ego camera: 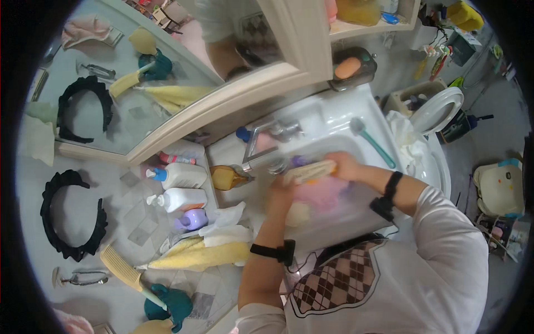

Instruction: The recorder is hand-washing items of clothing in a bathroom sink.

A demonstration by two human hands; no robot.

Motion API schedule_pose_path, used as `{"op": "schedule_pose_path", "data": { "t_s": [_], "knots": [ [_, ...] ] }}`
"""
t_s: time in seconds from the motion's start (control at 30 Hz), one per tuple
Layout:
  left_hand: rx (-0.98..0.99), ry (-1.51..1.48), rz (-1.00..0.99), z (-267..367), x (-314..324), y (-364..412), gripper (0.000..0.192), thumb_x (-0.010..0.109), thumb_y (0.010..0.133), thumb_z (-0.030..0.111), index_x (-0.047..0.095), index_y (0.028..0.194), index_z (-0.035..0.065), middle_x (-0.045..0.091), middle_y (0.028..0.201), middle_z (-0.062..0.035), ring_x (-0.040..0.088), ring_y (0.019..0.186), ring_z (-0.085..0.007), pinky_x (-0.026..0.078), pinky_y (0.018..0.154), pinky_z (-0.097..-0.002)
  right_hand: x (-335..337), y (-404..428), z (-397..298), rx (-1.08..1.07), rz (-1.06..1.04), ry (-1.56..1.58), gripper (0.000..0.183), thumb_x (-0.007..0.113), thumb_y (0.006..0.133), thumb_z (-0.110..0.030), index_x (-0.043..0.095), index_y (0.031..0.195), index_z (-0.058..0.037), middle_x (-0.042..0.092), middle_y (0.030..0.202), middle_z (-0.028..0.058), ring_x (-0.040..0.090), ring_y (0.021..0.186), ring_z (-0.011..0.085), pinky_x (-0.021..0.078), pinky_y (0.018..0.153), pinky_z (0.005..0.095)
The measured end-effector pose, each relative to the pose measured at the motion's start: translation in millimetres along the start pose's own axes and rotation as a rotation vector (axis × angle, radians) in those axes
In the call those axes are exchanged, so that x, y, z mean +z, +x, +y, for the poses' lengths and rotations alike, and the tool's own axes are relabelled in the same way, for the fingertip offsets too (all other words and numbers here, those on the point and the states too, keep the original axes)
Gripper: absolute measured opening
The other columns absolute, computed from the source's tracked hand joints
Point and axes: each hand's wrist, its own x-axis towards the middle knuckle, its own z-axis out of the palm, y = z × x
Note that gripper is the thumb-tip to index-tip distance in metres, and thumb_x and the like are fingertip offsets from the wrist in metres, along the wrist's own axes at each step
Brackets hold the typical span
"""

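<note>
Blurred in part, a pale, flat, oblong item (311, 172) with orange at its edge lies between my two hands over the white washbasin (346, 144). My right hand (345, 166) grips its right end. My left hand (281, 190) is at its left end; its fingers are too blurred to tell how they hold it. Just below the item is a pink, soft-looking mass (319, 194), with a cream-coloured thing (298, 214) to its lower left. Beyond the hands stands the metal faucet (260, 158), near a small purple object (301, 160).
A green-handled brush (377, 148) rests on the basin's right rim. Pump bottles (183, 175), a purple bottle (192, 219) and a yellow towel (200, 254) are left of the basin. A mirror cabinet edge (233, 89) overhangs the far side; a soap dish (354, 69) hangs beyond.
</note>
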Motion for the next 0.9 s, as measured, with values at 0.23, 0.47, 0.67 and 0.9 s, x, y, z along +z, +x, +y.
{"op": "schedule_pose_path", "data": {
  "t_s": [0.23, 0.47, 0.67, 0.9],
  "knots": [
    [-0.011, 0.498, -0.294, -2.8, 50.1, 10.4, 0.061, 0.052, 0.079, 0.039, 0.028, 0.132, 0.0189, 0.023, 0.137, -0.0154, 0.027, 0.121, -0.0395, 0.035, 0.087, -0.0549, 50.4, 23.6, 7.3, -0.048, -0.119, -0.721, 0.056, 0.05, 0.078, -0.044, 0.03, 0.13, -0.036, 0.008, 0.142, 0.0023, 0.003, 0.127, 0.0423, 0.0169, 0.094, 0.0626],
    [-0.074, 0.592, -0.446, -46.7, 117.9, 19.9, 0.064, 0.044, 0.081, 0.045, 0.015, 0.136, 0.0285, 0.009, 0.142, -0.0109, 0.017, 0.124, -0.0421, 0.015, 0.096, -0.0595, 73.2, 42.6, 27.2, 0.044, -0.237, -0.783, 0.062, 0.041, 0.082, -0.045, 0.008, 0.134, -0.0394, 0.001, 0.144, 0.0002, -0.009, 0.128, 0.0385, 0.0029, 0.094, 0.0671],
    [-0.086, 0.492, -0.32, -95.1, 148.9, 19.9, 0.056, 0.043, 0.083, 0.034, 0.022, 0.134, 0.0252, 0.012, 0.14, -0.0129, 0.018, 0.123, -0.0413, 0.016, 0.095, -0.0607, 93.1, 76.5, 33.6, 0.044, -0.354, -0.902, 0.06, 0.037, 0.084, -0.04, 0.009, 0.136, -0.0311, 0.004, 0.143, 0.0002, -0.009, 0.129, 0.0366, 0.0027, 0.094, 0.0667],
    [-0.011, 0.659, -0.385, -23.3, 80.5, 31.2, 0.039, 0.044, 0.082, 0.017, 0.041, 0.12, 0.0148, 0.044, 0.109, -0.0155, 0.045, 0.104, -0.0329, 0.041, 0.082, -0.0439, 61.9, 41.8, -1.3, 0.092, -0.301, -0.752, 0.071, 0.048, 0.077, -0.046, 0.016, 0.136, -0.0248, 0.008, 0.143, 0.0043, -0.002, 0.13, 0.0362, 0.0072, 0.1, 0.0577]
  ]
}}
